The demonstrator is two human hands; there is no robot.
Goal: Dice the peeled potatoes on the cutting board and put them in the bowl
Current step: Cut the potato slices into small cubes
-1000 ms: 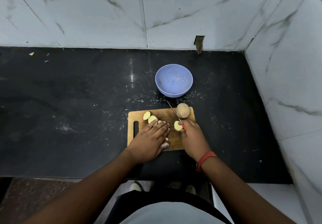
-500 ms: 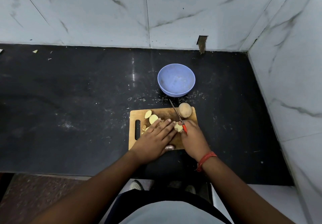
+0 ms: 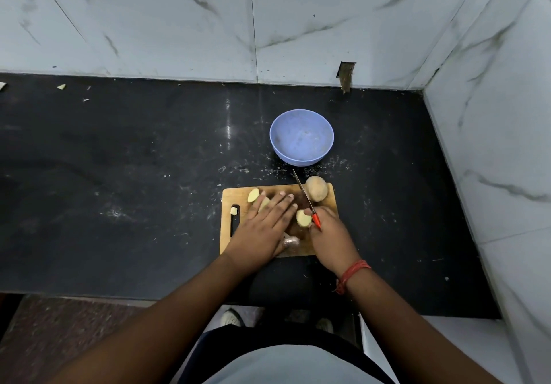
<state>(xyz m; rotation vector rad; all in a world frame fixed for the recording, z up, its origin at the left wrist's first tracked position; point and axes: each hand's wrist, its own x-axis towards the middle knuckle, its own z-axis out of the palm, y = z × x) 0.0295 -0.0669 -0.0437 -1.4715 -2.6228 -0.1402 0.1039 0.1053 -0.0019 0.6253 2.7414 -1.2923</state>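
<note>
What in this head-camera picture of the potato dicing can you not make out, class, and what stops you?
- Pieces under the left hand: its flat fingers cover the slices on the cutting board.
- Knife grip: the right hand hides most of the orange handle.
- Whole potato: too small to tell whether it is fully peeled.
- Blue bowl: specks inside are too blurred to identify.

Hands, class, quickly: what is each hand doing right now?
Left hand: open, fingers straight, lying flat over potato pieces on the cutting board.
Right hand: closed around the knife by its red handle.
</note>
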